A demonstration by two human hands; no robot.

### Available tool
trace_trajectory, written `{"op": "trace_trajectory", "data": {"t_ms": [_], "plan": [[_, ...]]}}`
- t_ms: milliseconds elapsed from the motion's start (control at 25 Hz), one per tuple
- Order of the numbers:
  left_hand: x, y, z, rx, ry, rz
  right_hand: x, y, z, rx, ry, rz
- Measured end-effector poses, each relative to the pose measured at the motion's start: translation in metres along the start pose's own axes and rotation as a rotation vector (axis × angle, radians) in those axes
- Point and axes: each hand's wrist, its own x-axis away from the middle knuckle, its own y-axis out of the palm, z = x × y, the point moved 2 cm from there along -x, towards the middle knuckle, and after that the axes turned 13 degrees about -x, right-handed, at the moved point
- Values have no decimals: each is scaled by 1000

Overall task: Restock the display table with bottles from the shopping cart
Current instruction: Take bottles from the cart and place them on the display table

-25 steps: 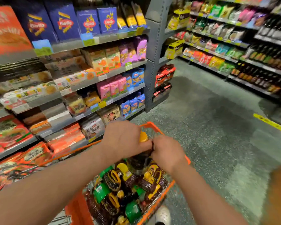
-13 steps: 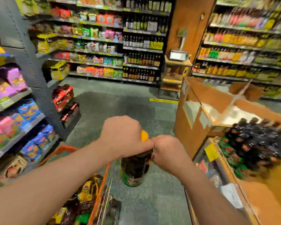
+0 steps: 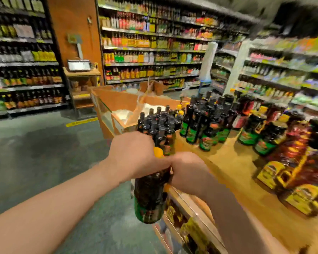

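Supermarket aisle — stocked shelving on every side

A grey-green speckled floor (image 3: 44, 153) carries a yellow strip (image 3: 82, 121) near an orange-brown pillar (image 3: 73, 32). Beside the pillar stands a small wooden stand (image 3: 83, 83) with a scale (image 3: 78, 65) on top. Dark wall shelves (image 3: 24, 63) on the left and lit shelves (image 3: 151, 57) behind hold rows of goods — the right side is blurred.
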Motion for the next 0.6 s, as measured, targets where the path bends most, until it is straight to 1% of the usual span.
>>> {"op": "trace_trajectory", "data": {"t_ms": [160, 280, 360, 480, 600], "plan": [[-39, -8, 78, 89, 138, -1, 44, -21, 69, 5, 178, -18], [-72, -10, 127, 62, 255, 44, 60, -28, 115, -11, 312, -37], [-94, -6, 148, 56, 310, 72, 63, -32, 137, 9, 365, -41], [-139, -2, 173, 57, 400, 180, 55, -35, 172, 57, 436, 7], [-190, 4, 193, 68, 519, 222, 35, -34, 208, 25, 567, 54]]}}
